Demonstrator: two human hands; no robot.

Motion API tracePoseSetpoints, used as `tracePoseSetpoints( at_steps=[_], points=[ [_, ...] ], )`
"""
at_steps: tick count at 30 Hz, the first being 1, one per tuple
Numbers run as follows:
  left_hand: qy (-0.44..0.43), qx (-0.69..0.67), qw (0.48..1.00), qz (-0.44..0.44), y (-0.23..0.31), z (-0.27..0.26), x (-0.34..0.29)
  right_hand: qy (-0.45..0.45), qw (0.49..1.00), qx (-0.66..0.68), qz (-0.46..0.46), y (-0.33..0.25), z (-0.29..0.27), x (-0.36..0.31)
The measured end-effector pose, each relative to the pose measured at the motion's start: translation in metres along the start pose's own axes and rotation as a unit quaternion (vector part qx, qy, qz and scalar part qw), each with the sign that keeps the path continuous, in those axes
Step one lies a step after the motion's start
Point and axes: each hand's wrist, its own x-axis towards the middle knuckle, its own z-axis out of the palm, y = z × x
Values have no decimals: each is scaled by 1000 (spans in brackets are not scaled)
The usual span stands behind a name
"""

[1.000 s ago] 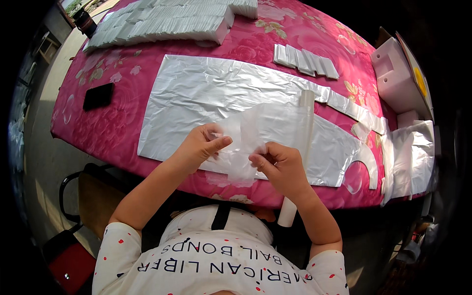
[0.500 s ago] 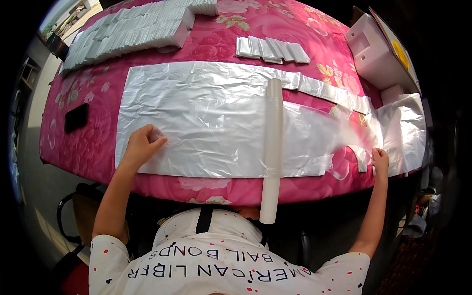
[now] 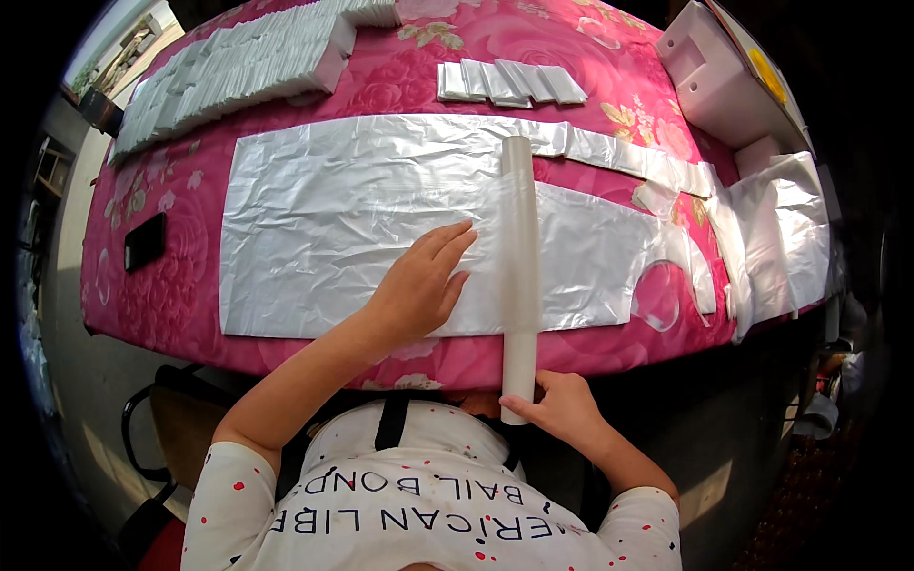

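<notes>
A white plastic-film bag (image 3: 333,228), wide and wrinkled, lies flat on the table, its narrower handle part at the right. Across it lies a long pale tube (image 3: 519,238), its near end sticking out past the table edge. My right hand (image 3: 564,411) grips that near end, thumb on top; the fingers beneath are partly hidden. Just left of the tube, my left hand (image 3: 424,276) hovers over or rests on the film with its fingers stretched out. It holds nothing visible; whether it touches the film I cannot tell.
Folded white packets stand in a long block (image 3: 238,81) at the far left. Several more packets (image 3: 509,83) lie at the back. A black phone (image 3: 146,242) is at the left. Crumpled film (image 3: 776,238) and a white foam box (image 3: 709,71) are at the right.
My left hand has moved right across the film towards the tube. My right hand has left the film at the right and taken hold of the tube's near end.
</notes>
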Motion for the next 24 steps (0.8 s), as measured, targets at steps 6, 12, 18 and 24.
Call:
tracePoseSetpoints(
  at_steps=[6,12,18,24],
  points=[
    [-65,110,992,7,-5,65,5,-18,999,51,11,9,4,1],
    [-98,211,973,7,-6,69,1,-97,995,-15,-18,4,-28,22],
    [-79,206,975,4,-4,70,4,-78,994,78,3,-20,-78,114],
    [-75,201,977,5,-2,70,4,-4,936,353,-7,-25,-96,199]
  ],
)
